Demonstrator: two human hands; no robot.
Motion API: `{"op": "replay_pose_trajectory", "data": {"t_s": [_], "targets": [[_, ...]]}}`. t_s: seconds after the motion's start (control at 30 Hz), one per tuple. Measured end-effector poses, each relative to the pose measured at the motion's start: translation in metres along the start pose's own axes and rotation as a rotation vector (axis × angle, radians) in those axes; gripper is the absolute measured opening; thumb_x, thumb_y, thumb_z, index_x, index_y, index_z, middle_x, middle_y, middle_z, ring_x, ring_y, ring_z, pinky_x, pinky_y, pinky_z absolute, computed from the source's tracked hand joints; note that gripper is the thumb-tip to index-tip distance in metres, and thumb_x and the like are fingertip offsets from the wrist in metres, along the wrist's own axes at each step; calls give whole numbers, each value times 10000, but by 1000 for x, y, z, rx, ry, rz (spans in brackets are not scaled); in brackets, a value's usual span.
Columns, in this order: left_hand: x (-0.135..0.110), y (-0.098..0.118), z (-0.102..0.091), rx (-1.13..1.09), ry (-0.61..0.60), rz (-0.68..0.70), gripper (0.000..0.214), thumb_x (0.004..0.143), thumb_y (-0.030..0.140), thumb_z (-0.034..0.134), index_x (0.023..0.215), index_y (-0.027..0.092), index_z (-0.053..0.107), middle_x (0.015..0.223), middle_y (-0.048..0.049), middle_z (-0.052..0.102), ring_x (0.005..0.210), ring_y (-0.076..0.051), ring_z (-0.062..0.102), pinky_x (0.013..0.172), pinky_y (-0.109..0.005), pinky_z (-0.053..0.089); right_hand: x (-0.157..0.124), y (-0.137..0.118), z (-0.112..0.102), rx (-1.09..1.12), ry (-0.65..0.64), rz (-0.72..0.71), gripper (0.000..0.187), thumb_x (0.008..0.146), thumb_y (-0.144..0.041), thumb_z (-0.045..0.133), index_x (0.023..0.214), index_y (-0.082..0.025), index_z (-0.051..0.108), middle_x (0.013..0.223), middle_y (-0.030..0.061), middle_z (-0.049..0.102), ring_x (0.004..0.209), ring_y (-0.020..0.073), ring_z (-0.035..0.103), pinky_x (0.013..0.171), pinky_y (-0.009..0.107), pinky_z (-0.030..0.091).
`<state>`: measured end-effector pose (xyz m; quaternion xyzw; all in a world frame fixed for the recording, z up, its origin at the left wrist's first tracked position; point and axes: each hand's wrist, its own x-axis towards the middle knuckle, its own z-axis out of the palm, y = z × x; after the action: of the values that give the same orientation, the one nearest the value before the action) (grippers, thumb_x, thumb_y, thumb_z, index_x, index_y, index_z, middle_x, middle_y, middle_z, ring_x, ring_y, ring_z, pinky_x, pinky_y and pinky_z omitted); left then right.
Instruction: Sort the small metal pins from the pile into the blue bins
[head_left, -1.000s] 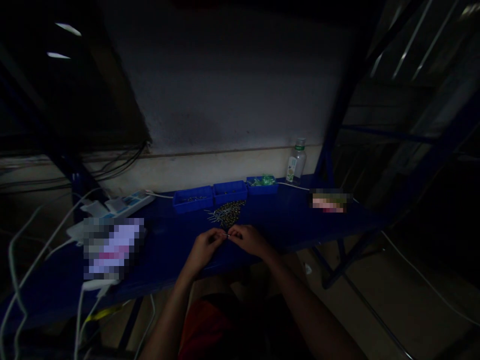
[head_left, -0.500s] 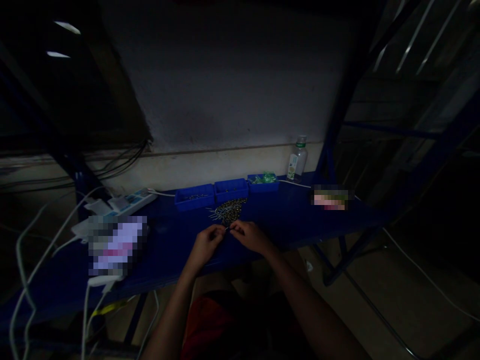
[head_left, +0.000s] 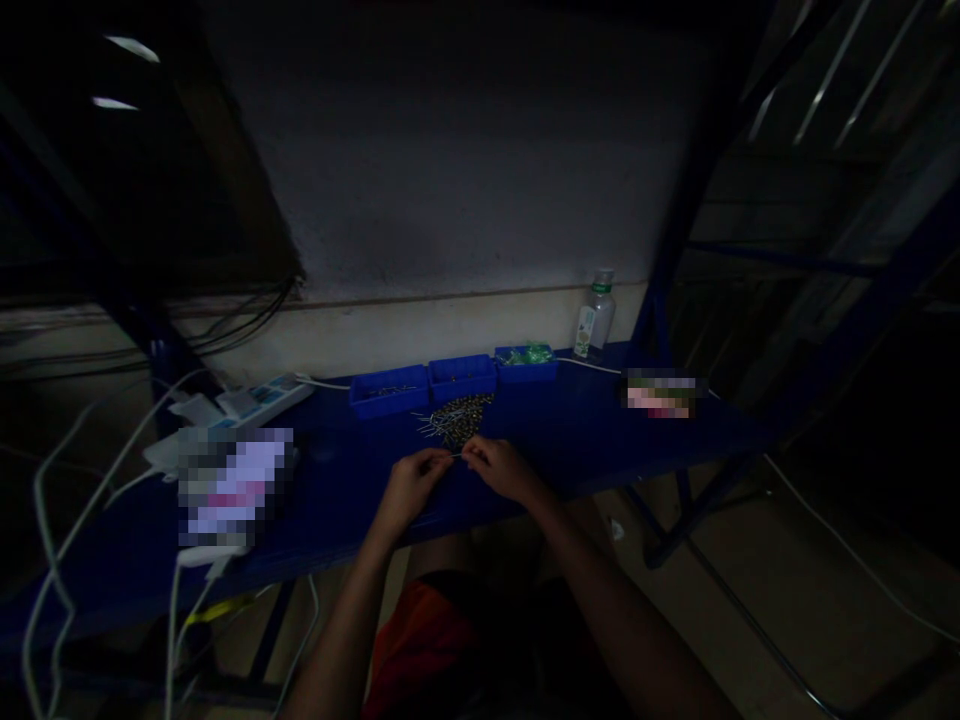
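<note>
My left hand (head_left: 415,485) is closed in a pinch, with a thin, pale metal pin (head_left: 456,456) sticking out from its fingertips. The pin's far end meets the fingertips of my right hand (head_left: 496,467), which is pinched too. Whatever else sits in the right fingers is too small and dark to make out. Just beyond both hands a pile of small metal parts (head_left: 457,418) lies on the blue table (head_left: 585,430). Thin silvery pins point left out of the pile, and rounder brass-coloured bits gather on its right.
Behind the pile stand three blue bins: a left one (head_left: 390,402) with thin metal pieces, a middle one (head_left: 462,384) with a few small bits, a right one (head_left: 526,374) with green plastic. A bottle (head_left: 595,318) stands back right. A power strip (head_left: 262,408) with white cables lies left.
My right hand has shifted slightly right and up, away from the left. More of the pin shows between the fingertips. The bins and pile look the same.
</note>
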<state>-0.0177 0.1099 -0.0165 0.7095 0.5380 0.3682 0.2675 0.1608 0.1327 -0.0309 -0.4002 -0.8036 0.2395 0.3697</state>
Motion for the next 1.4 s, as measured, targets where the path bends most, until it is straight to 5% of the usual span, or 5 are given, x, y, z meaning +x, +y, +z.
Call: {"op": "replay_pose_trajectory", "data": {"t_s": [0.73, 0.97, 1.4], "targets": [[-5, 4, 0, -114, 20, 57, 131, 777, 287, 497, 806, 166, 536, 814, -27, 643, 777, -159, 600, 691, -235, 448, -3, -5, -2, -47, -40, -49, 111, 845, -219, 485, 869, -204, 593, 838, 1, 652, 756, 113, 591, 675, 194, 396], [-4, 6, 0, -72, -65, 82, 272, 791, 372, 497, 865, 147, 631, 818, -37, 666, 760, -169, 599, 695, -239, 448, -3, -5, -3, -22, -29, -41, 145, 858, -256, 463, 905, -202, 589, 816, 5, 654, 724, 112, 594, 644, 190, 397], [-2, 2, 1, -50, -41, 31, 329, 742, 419, 564, 905, 147, 654, 770, -35, 677, 718, -177, 615, 651, -241, 457, -2, -1, 0, 9, -32, -75, 130, 842, -244, 481, 881, -201, 598, 798, 3, 650, 716, 114, 593, 650, 197, 405]]}}
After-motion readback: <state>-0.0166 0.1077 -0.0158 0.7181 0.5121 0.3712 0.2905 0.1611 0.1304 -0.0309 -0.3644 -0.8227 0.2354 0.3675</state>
